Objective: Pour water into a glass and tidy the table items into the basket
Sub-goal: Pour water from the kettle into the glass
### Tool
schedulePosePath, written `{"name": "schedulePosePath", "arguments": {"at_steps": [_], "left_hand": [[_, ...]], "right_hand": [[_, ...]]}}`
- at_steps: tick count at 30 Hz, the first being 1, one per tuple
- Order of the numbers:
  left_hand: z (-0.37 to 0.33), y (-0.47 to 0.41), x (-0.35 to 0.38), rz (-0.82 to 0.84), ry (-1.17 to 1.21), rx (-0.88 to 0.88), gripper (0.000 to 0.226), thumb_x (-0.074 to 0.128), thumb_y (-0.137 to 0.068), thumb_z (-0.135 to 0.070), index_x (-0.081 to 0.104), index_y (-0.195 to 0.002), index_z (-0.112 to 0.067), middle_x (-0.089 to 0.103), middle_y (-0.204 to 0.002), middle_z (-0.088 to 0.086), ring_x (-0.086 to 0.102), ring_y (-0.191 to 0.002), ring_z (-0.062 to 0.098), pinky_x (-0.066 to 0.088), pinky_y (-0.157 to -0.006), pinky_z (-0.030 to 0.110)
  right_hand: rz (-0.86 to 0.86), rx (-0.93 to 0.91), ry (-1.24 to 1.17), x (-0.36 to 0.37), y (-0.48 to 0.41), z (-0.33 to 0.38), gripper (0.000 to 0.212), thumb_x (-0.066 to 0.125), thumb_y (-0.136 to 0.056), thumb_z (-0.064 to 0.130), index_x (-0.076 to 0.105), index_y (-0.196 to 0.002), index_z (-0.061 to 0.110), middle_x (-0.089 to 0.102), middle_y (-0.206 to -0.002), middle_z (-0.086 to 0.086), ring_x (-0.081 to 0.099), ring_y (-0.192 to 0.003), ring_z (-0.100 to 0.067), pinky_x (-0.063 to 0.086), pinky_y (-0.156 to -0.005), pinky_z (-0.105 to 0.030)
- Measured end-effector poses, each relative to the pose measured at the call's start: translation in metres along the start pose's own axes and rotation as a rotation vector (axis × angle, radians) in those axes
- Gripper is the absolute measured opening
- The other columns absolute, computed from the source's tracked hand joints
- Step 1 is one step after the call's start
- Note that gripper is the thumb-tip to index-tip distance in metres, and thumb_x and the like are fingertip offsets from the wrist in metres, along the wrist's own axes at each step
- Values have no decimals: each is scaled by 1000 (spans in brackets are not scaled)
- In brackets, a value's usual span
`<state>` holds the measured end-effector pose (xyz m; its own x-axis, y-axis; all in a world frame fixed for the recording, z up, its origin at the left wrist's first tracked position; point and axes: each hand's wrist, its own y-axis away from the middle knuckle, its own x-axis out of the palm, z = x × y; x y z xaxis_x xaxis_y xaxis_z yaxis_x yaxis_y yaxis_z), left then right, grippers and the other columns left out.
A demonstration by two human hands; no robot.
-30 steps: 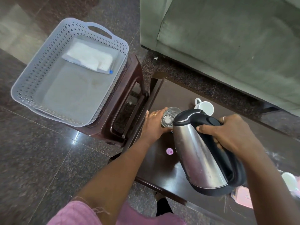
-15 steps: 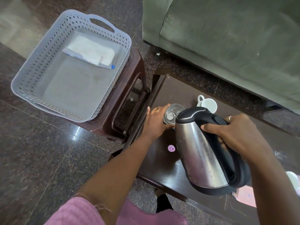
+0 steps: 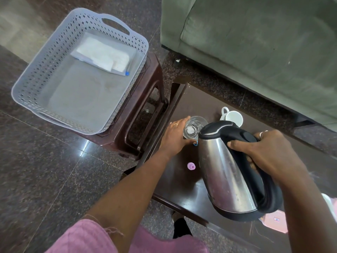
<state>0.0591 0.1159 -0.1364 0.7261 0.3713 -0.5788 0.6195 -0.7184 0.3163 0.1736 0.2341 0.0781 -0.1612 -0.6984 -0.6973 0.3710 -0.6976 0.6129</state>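
Observation:
A clear glass (image 3: 193, 128) stands on the dark wooden table (image 3: 182, 181) near its left edge, and my left hand (image 3: 176, 137) is wrapped around its side. My right hand (image 3: 268, 154) grips the black handle of a steel electric kettle (image 3: 228, 172), held tilted above the table with its spout right at the glass rim. A grey perforated basket (image 3: 32, 75) sits on a brown stool (image 3: 145, 114) to the left, holding a white folded cloth pack (image 3: 102, 56). A small pink cap (image 3: 191, 166) lies on the table.
A white cup (image 3: 233, 117) stands behind the glass. Pink and white items (image 3: 275, 221) lie at the table's right edge, partly hidden by my arm. A green sofa (image 3: 255, 42) runs along the far side. Dark polished floor surrounds the stool.
The kettle has shifted slightly toward the glass and tipped a little more. My left hand stays on the glass.

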Motion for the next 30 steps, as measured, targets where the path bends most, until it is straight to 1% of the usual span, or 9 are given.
{"name": "schedulePosePath", "arguments": {"at_steps": [2, 5, 8, 11, 14, 17, 21, 25, 30], "left_hand": [[0, 1, 1, 8, 83, -24, 88, 79, -69, -29, 33, -142, -19, 43, -144, 3, 38, -133, 19, 26, -110, 28], [0, 1, 3, 16, 147, -52, 88, 80, -69, -25, 32, -142, -20, 41, -144, 3, 38, -133, 18, 29, -107, 25], [-1, 1, 4, 16, 164, -70, 89, 79, -69, -22, 31, -143, -20, 39, -145, 2, 37, -134, 17, 28, -105, 24], [-2, 1, 5, 13, 170, -77, 88, 79, -69, -21, 31, -143, -20, 39, -145, 3, 37, -134, 18, 27, -105, 23], [-1, 1, 6, 11, 184, -79, 88, 79, -69, -20, 31, -143, -18, 40, -144, 4, 37, -133, 18, 26, -103, 21], [-2, 1, 7, 5, 197, -86, 88, 80, -69, -18, 31, -143, -17, 40, -144, 4, 37, -133, 18, 24, -102, 18], [-2, 2, 9, -4, 209, -89, 88, 80, -68, -19, 32, -142, -17, 40, -144, 4, 38, -132, 18, 24, -100, 17], [-1, 1, 9, -7, 205, -86, 89, 81, -67, -18, 33, -142, -16, 41, -143, 5, 39, -132, 19, 29, -105, 23], [-2, 2, 8, -9, 208, -99, 90, 82, -66, -18, 33, -141, -17, 43, -140, 5, 41, -130, 19, 31, -103, 24]], "right_hand": [[-10, 2, -7, 0, 0, -1, 40, 79, -66, 32, 62, -72, -4, 53, -45, -6, 44, -33, -18, 42, -42, -25], [-18, 4, -2, -1, 1, -2, 40, 79, -65, 33, 63, -72, -3, 54, -46, -7, 46, -34, -19, 43, -45, -27], [-21, 0, 13, -1, 1, -3, 39, 79, -65, 33, 61, -66, -1, 55, -45, -7, 46, -32, -18, 43, -43, -26], [-22, -3, 31, -2, 2, -3, 36, 79, -64, 33, 57, -59, 5, 54, -43, -6, 45, -30, -16, 42, -41, -23], [-16, -10, 36, -3, 3, -3, 36, 79, -64, 33, 55, -56, 8, 53, -40, -4, 44, -28, -15, 40, -39, -22], [-13, -13, 30, -3, 4, -4, 35, 79, -64, 32, 56, -56, 8, 52, -39, -4, 44, -28, -15, 40, -40, -22], [-13, -7, 13, -2, 4, -5, 33, 80, -63, 31, 58, -58, 7, 52, -39, -4, 44, -29, -16, 43, -43, -25], [-30, -15, 22, -2, 4, -6, 36, 80, -63, 34, 59, -58, 5, 53, -42, -6, 45, -31, -18, 43, -44, -24], [-39, -19, 33, -1, 3, -7, 38, 80, -62, 35, 62, -63, 1, 55, -43, -8, 46, -32, -19, 43, -45, -25]]}}
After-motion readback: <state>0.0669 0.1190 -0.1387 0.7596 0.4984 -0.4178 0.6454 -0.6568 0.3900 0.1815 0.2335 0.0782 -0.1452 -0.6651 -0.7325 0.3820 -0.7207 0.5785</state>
